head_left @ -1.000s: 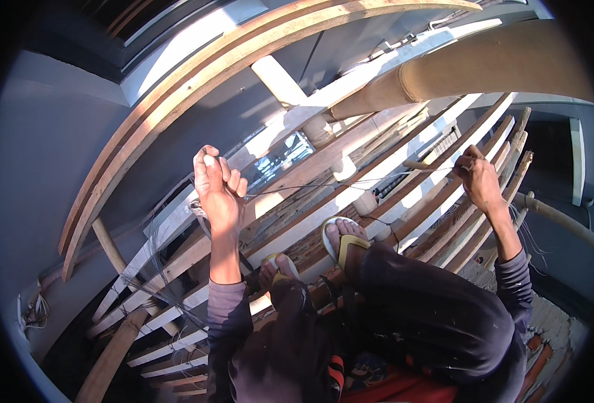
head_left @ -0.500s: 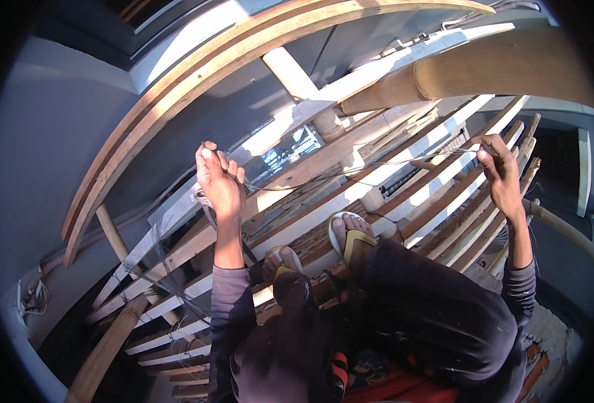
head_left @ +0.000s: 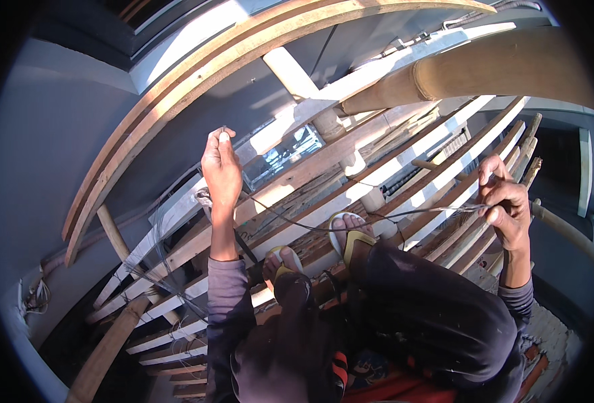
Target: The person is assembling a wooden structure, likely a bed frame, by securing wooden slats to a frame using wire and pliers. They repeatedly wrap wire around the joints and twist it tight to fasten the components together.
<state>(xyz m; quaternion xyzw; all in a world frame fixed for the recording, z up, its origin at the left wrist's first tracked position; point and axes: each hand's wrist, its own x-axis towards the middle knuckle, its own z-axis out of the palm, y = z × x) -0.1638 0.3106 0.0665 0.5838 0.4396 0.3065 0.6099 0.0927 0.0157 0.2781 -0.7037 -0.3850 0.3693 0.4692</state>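
My left hand [head_left: 222, 168] is raised left of centre, its thumb and fingers pinched together at the top, with a small dark tip of wire showing there. A thin dark wire [head_left: 411, 212] sags from behind that hand across to my right hand [head_left: 508, 208]. My right thumb and fingers are closed on its right end, where several strands run close together. By my left wrist is a greyish wire bundle [head_left: 204, 196]; partly hidden by the wrist, it cannot be told whether it is held. Loose strands of wire [head_left: 163, 269] spread over the slats at the lower left.
Long wooden slats [head_left: 320, 216] run diagonally with gaps below my sandalled feet [head_left: 357, 235]. A thick bamboo pole [head_left: 491, 70] crosses at the upper right. Curved wooden battens [head_left: 176, 101] arch at the upper left beside a grey wall [head_left: 48, 141]. A wooden plank [head_left: 106, 352] juts in at the lower left.
My right hand has come down and its fingers have curled further round the wire. The wire, nearly straight before, now sags. My left hand has turned slightly, its pinch shifting right.
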